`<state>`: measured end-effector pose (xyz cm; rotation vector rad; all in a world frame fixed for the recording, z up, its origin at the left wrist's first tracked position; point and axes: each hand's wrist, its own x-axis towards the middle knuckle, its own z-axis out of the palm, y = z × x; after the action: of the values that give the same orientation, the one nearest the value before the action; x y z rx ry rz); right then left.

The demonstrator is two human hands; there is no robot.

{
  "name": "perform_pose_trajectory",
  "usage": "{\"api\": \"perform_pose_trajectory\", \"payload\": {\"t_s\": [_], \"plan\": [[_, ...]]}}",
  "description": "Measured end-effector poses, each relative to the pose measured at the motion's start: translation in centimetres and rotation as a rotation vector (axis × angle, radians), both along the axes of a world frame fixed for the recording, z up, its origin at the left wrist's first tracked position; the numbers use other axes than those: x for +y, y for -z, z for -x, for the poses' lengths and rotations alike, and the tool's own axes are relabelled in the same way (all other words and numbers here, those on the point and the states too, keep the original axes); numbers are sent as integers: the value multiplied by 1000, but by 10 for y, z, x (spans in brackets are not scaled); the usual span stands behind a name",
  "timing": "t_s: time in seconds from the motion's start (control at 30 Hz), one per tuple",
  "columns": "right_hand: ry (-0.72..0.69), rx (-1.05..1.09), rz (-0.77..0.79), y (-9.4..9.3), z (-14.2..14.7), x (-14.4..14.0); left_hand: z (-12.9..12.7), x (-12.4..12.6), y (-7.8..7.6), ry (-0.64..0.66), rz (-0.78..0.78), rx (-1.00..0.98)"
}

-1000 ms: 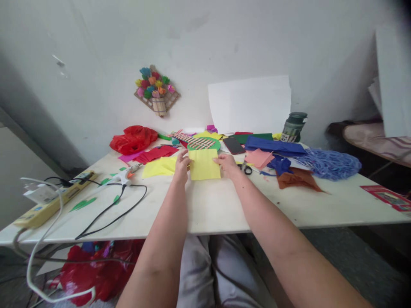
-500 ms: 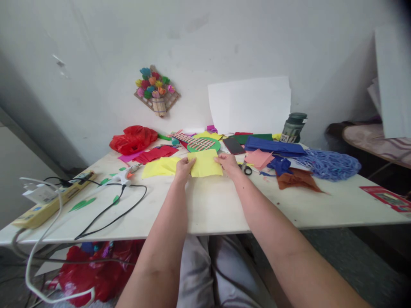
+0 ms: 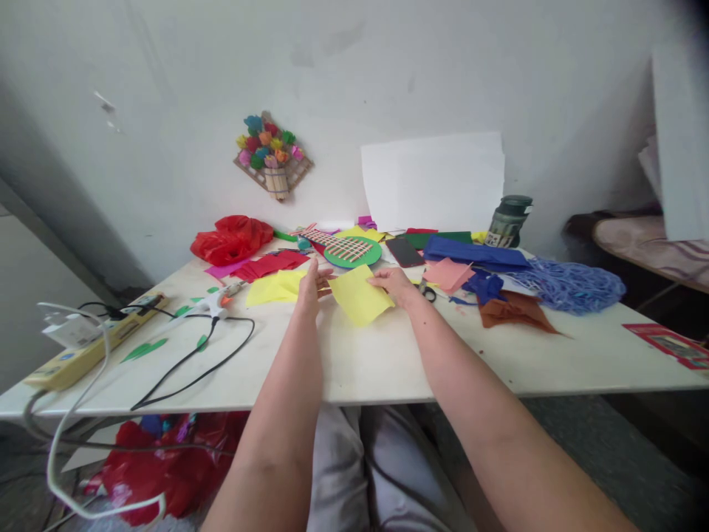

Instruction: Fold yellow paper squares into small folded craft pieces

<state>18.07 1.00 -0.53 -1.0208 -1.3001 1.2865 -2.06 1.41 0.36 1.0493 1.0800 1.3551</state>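
A yellow square of thin paper [image 3: 360, 297] hangs tilted above the table, pinched at its upper right by my right hand [image 3: 392, 284]. Just left of the sheet, my left hand [image 3: 315, 282] has its fingers spread and holds nothing. More yellow paper [image 3: 274, 288] lies on the table beyond that hand. Behind the sheet rests a green rounded piece with a lattice of striped sticks [image 3: 350, 250]. Scissors [image 3: 427, 293] lie beside my right wrist, partly hidden by it.
To the left are a hot glue gun [image 3: 213, 304], its black cord and a power strip [image 3: 94, 343]. Red plastic [image 3: 233, 240] sits at the back left. Rightward lie a phone [image 3: 405, 251], blue folded paper [image 3: 476, 253], brown paper [image 3: 512, 314], blue yarn [image 3: 576, 286] and a bottle [image 3: 508, 222].
My left hand has let go of the yellow paper and opened. The sheet has turned from level to tilted, its lower edge dropping, while my right hand keeps its hold.
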Motion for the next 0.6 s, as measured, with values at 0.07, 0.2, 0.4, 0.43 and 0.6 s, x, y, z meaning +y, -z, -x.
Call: {"api": "perform_pose_trajectory", "payload": {"t_s": [0.07, 0.2, 0.4, 0.43, 0.6], "plan": [[-40, -3, 4, 1, 1, 0, 0, 0, 0, 24, 11, 6], [-124, -29, 14, 1, 2, -3, -4, -5, 2, 78, 18, 40], [-158, -87, 14, 0, 2, -6, -8, -18, 0, 336, 17, 171], [-162, -88, 14, 1, 2, -6, -8, -19, 0, 365, 25, 198], [-191, -69, 33, 0, 1, -6, -7, -20, 0, 388, 16, 248]]}}
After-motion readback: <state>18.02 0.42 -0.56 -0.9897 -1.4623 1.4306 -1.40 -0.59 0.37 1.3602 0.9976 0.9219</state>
